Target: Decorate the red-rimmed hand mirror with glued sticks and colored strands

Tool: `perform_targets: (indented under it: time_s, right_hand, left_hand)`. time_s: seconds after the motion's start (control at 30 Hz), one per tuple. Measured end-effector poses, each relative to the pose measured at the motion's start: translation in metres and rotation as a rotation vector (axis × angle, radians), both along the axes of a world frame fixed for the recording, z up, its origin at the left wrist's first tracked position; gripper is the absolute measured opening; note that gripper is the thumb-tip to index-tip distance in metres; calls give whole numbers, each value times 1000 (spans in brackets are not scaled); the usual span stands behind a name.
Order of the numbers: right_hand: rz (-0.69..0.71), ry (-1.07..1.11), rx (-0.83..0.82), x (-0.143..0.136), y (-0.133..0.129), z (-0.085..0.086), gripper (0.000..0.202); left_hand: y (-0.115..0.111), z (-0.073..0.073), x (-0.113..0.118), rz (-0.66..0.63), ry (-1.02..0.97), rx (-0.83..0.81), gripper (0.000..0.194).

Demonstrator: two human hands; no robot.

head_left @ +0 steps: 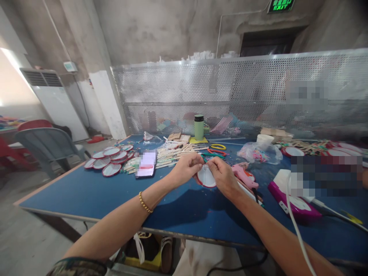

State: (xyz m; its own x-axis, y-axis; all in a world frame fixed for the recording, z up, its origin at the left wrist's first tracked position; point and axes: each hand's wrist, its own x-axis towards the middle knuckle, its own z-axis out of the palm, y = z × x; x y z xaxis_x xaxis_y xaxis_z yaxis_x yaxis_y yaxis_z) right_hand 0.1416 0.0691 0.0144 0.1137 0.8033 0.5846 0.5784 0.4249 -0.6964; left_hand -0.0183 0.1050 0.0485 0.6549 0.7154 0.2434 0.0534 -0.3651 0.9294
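My left hand (186, 168) and my right hand (223, 175) meet above the middle of the blue table. Between them is a white round disc with a red rim (207, 177), tilted up, with a line running down its face. Both hands have their fingers pinched at the disc's upper edge, where a bit of green shows; the fingers hide the detail there. Just right of my right hand lies a pink glue gun (244, 176). Behind my hands are wooden sticks (172, 155) in a heap and yellow-handled pliers (218, 147).
Stacked red-rimmed discs (111, 169) lie at the left, near a lit phone (146, 164). A green bottle (199, 127) stands at the back before a perforated metal screen (172, 88). To the right are a plastic bag (260, 153), a magenta-and-white device (296, 203) and a white cable (293, 222).
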Motion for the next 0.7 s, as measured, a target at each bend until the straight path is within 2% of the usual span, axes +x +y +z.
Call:
perform_targets:
  time_s: [0.27,0.4,0.53,0.7]
  right_hand:
    - [-3,-4,1,0,2,-3,29]
    - [-29,-17,19,2,1,0,28]
    - [-80,-65,55,3,-1,1,27]
    - [-68,-156,45,4,-1,1,27]
  left_hand:
    - [1,-2,1,16,1,-4,7]
    - [2,2,-1,3,17,-80,17]
    - [2,5,-5,-65,104,-182,16]
    - [3,-1,-5,-107,224,-174,12]
